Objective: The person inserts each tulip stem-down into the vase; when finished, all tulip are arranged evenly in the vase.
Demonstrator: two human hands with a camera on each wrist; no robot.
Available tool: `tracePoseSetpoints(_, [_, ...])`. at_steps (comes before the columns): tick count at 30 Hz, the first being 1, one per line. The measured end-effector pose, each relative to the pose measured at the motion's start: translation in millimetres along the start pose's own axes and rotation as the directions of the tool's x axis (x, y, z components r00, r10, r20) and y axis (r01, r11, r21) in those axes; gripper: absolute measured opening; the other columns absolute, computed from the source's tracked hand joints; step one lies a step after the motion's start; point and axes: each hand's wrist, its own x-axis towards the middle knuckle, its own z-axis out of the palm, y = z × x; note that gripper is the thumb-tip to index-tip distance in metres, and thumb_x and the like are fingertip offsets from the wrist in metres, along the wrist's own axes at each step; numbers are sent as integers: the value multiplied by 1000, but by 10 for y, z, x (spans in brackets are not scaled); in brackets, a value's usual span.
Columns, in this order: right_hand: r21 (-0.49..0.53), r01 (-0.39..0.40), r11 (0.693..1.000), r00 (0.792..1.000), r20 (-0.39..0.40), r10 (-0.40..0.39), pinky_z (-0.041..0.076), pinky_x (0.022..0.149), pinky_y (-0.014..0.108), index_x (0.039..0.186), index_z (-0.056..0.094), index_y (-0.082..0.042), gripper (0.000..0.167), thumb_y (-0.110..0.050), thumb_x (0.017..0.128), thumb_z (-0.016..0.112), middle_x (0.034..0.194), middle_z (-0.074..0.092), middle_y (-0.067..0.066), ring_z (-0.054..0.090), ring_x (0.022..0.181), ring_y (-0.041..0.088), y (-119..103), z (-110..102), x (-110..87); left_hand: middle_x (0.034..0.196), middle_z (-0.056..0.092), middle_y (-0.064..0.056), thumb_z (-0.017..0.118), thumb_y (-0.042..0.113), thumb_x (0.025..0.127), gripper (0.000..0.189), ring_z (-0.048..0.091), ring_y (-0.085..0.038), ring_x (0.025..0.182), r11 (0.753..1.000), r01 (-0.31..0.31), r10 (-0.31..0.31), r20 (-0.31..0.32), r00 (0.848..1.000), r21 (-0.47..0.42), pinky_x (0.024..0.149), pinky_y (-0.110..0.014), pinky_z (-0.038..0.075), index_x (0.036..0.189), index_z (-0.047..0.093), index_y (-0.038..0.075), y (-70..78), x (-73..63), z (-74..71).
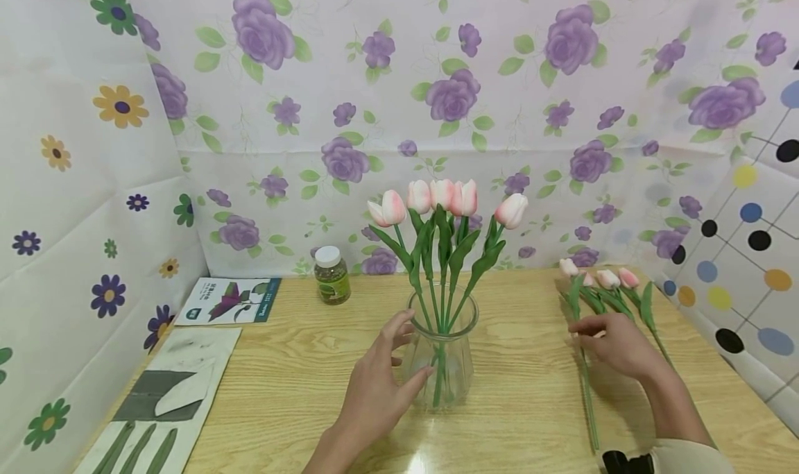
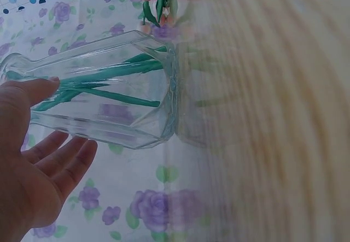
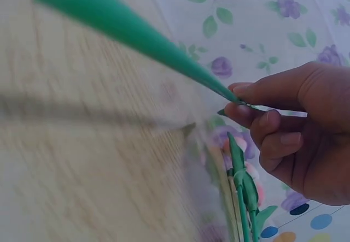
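A clear glass vase with several pink-white tulips stands upright on the table. My left hand is cupped at its left side, thumb across the front, fingertips by the back edge. The left wrist view shows relaxed, spread fingers; firm contact cannot be made out. Green stems cross inside the glass. At the right, my right hand pinches a tulip stem between thumb and fingertips. In the right wrist view, that green stem runs toward the camera. More tulips lie behind this hand.
A white-capped jar stands left of the vase near the back. Farther left lie a printed booklet and a white sheet with green leaf shapes. Patterned cloth walls the table's back and sides.
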Motion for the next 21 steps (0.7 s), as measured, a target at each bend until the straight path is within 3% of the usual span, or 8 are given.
tracePoseSetpoints(7, [44,-23,999,999,-48,25,57,63,30,137,66,4,38,-16,105,66,125,68,25,68,94,23,-25,-18,-5,134,68,-8,88,12,87,90,73,-25,119,1000,0,0,10,1000,-3,83,-40,66,159,35,22,-9,1,-3])
tracePoseSetpoints(14, [106,-46,993,990,-131,60,57,60,30,140,64,3,42,-20,105,67,130,67,27,66,91,13,-39,-47,-11,134,68,-7,89,12,86,92,72,-24,119,1000,-4,4,6,1000,-4,83,-40,66,160,34,26,-4,3,2])
tracePoseSetpoints(21, [215,-38,976,982,-175,76,50,52,29,146,60,1,50,-23,103,71,115,65,15,55,65,10,-86,-56,-19,132,68,-9,89,11,86,92,73,-27,117,1000,-15,15,4,1000,3,82,-41,66,159,34,23,-8,1,5])
